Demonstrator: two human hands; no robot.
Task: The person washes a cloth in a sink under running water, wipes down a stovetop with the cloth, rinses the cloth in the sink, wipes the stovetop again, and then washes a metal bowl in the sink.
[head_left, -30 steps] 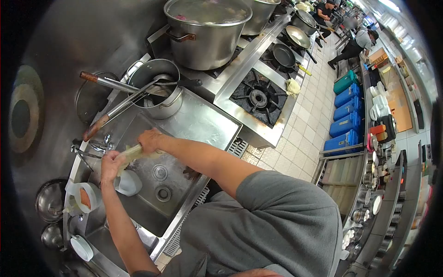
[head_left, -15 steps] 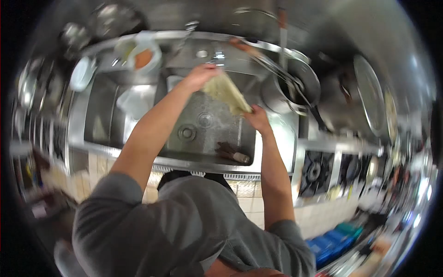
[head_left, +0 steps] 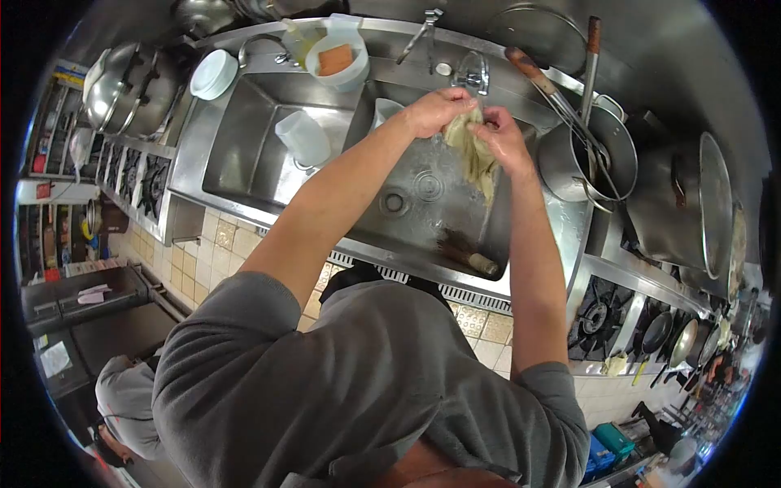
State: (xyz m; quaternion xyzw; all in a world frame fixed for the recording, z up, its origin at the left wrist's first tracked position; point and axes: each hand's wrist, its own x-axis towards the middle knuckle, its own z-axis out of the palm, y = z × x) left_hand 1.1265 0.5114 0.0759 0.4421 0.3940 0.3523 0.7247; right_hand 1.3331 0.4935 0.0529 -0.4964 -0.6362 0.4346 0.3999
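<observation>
A wet, pale yellow cloth (head_left: 467, 151) hangs bunched between my two hands, just below the faucet (head_left: 472, 75), over the right sink basin (head_left: 370, 230). My left hand (head_left: 440, 112) is closed on its upper end. Close beside it, my right hand (head_left: 503, 140) grips the cloth's upper right side, fingers bent. The loose lower part droops into the basin, where the metal is wet. On the basin floor, near its front right corner, lies a brush (head_left: 470, 254) with dark bristles and a pale handle.
The left basin holds a translucent plastic pitcher (head_left: 303, 138). Behind it, an orange-brown sponge (head_left: 335, 60) sits in a white container near white lids (head_left: 214, 75). At right stand a pot (head_left: 561, 167) with long-handled tools and a larger pot (head_left: 675, 203). Another person (head_left: 126, 398) is at lower left.
The cloth was stretched between my spread hands; now it is gathered and hanging. My hands have come together below the faucet. The view has shifted, so the sink sits further right.
</observation>
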